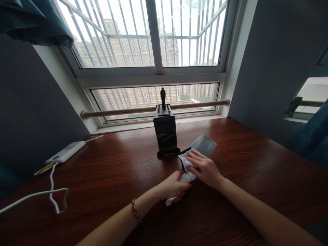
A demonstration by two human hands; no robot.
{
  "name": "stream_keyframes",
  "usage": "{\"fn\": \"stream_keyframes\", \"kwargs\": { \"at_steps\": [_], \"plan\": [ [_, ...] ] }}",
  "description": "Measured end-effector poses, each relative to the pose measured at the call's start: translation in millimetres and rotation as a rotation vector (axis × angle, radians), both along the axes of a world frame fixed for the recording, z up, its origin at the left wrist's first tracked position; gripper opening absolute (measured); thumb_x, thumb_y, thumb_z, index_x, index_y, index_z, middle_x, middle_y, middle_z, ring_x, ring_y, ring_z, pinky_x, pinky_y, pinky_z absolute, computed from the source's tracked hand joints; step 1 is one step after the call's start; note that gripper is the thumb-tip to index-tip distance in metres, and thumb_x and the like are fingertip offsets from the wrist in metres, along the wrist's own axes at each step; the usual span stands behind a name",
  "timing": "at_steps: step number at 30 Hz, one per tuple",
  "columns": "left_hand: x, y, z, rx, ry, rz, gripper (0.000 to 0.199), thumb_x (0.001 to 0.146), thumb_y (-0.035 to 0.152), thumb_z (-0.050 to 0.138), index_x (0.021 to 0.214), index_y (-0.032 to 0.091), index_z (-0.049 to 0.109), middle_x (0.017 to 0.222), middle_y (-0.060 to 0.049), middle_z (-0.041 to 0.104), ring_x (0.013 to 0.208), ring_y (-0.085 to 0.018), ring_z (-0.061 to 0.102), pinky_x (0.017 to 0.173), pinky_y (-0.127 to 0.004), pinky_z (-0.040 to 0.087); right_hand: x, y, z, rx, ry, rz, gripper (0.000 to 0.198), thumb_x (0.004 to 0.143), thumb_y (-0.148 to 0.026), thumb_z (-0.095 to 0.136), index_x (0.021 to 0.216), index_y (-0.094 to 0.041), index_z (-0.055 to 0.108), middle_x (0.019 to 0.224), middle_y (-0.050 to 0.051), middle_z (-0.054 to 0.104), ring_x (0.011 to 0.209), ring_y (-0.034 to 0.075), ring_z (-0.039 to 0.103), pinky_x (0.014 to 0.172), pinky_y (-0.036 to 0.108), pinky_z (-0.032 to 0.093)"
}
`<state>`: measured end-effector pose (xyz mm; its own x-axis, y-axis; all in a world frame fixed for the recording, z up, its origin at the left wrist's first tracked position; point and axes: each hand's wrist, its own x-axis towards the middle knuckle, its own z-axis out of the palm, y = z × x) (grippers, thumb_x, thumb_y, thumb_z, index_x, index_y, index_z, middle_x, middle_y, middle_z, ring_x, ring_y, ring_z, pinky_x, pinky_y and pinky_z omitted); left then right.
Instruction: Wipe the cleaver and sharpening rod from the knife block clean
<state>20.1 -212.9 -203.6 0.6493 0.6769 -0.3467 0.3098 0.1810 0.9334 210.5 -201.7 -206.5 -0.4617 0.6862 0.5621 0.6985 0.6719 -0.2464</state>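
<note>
Pressing white cloth [186, 164] on cleaver blade [203, 144] with right hand [205, 167], fingers flat; left hand [172, 186] clamped on cloth's end, over worktop [107, 177].

Knife block [165, 131] stands on the surface [243, 177], just before the window sill [143, 123], one handle [163, 98] sticking up out of it. Right of the block and a touch nearer, a cleaver [203, 144] lies flat. On the cleaver's near end sits a cloth [186, 167], with the right hand [205, 168] pressed on it and the left hand [173, 186] closed on its near end. Well left of the block, a power bank [65, 152] lies by the wall, its cable [51, 194] trailing nearer.
</note>
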Motion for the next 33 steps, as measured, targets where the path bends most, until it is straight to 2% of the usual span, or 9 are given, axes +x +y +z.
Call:
{"fn": "stream_keyframes", "kwargs": {
  "at_steps": [3, 8, 12, 19, 22, 25, 29, 33],
  "plan": [
    [0, -1, 1.8, 0.012, -0.012, -0.028, 0.027, 0.076, 0.028, 0.057, 0.096, 0.016, 0.043, 0.045, 0.009, 0.046, 0.028, -0.007, 0.038, 0.025, -0.017, 0.029, 4, 4, 0, 0.004, 0.014, -0.028, 0.036, 0.090, -0.035, 0.050, 0.122, -0.021, 0.059, 0.132, 0.001, 0.050, 0.129, 0.024, 0.039, 0.106, 0.037, 0.036],
    [1, -3, 6.1, 0.036, 0.003, -0.073, 0.017, 0.075, 0.027, 0.057, 0.081, 0.018, 0.044, 0.043, 0.009, 0.045, 0.028, -0.007, 0.038, 0.025, -0.017, 0.027, 15, 16, 0, -0.009, 0.046, -0.133, 0.037, 0.092, -0.035, 0.047, 0.125, -0.023, 0.057, 0.132, 0.001, 0.050, 0.130, 0.023, 0.038, 0.105, 0.038, 0.036],
    [3, -3, 8.2, 0.027, 0.030, -0.076, 0.017, 0.074, 0.026, 0.057, 0.080, 0.018, 0.044, 0.043, 0.009, 0.046, 0.029, -0.007, 0.038, 0.026, -0.016, 0.030, 28, 29, 0, -0.032, 0.096, -0.234, 0.038, 0.092, -0.036, 0.046, 0.125, -0.022, 0.057, 0.132, 0.003, 0.050, 0.129, 0.024, 0.039, 0.105, 0.040, 0.035],
    [2, -3, 7.5, 0.052, 0.053, -0.105, 0.020, 0.073, 0.029, 0.059, 0.083, 0.017, 0.046, 0.045, 0.009, 0.045, 0.031, -0.006, 0.039, 0.029, -0.016, 0.031, 62, 52, -3, -0.119, 0.431, -0.369, 0.032, 0.084, -0.037, 0.056, 0.113, -0.027, 0.065, 0.128, 0.002, 0.054, 0.125, 0.027, 0.043, 0.105, 0.042, 0.032],
    [1, -4, 6.7, 0.085, 0.054, -0.107, 0.022, 0.073, 0.031, 0.060, 0.083, 0.016, 0.048, 0.047, 0.008, 0.046, 0.032, -0.006, 0.040, 0.029, -0.016, 0.032, 76, 58, -4, -0.141, 0.530, -0.444, 0.031, 0.081, -0.037, 0.059, 0.109, -0.028, 0.067, 0.120, 0.003, 0.060, 0.112, 0.028, 0.054, 0.097, 0.041, 0.038],
    [1, -4, 7.4, 0.074, 0.051, -0.121, 0.023, 0.072, 0.032, 0.061, 0.084, 0.016, 0.049, 0.048, 0.007, 0.046, 0.034, -0.006, 0.041, 0.030, -0.016, 0.031, 88, 65, -6, -0.184, 0.648, -0.482, 0.027, 0.077, -0.035, 0.062, 0.100, -0.024, 0.070, 0.097, 0.005, 0.069, 0.092, 0.027, 0.060, 0.085, 0.037, 0.042],
    [2, -4, 8.3, 0.036, 0.054, -0.128, 0.026, 0.071, 0.035, 0.063, 0.082, 0.016, 0.049, 0.046, 0.007, 0.045, 0.034, -0.007, 0.039, 0.030, -0.017, 0.030, 97, 73, -9, -0.317, 0.871, -0.419, 0.029, 0.068, -0.039, 0.069, 0.083, -0.015, 0.072, 0.069, 0.002, 0.066, 0.066, 0.019, 0.057, 0.064, 0.027, 0.042],
    [2, -4, 7.7, 0.029, 0.043, -0.109, 0.026, 0.071, 0.034, 0.065, 0.083, 0.016, 0.051, 0.047, 0.007, 0.045, 0.035, -0.007, 0.039, 0.032, -0.018, 0.031, 95, 77, -12, -0.421, 1.156, -0.366, 0.040, 0.060, -0.045, 0.074, 0.078, -0.009, 0.070, 0.063, 0.002, 0.064, 0.057, 0.014, 0.054, 0.053, 0.022, 0.039]
  ]
}}
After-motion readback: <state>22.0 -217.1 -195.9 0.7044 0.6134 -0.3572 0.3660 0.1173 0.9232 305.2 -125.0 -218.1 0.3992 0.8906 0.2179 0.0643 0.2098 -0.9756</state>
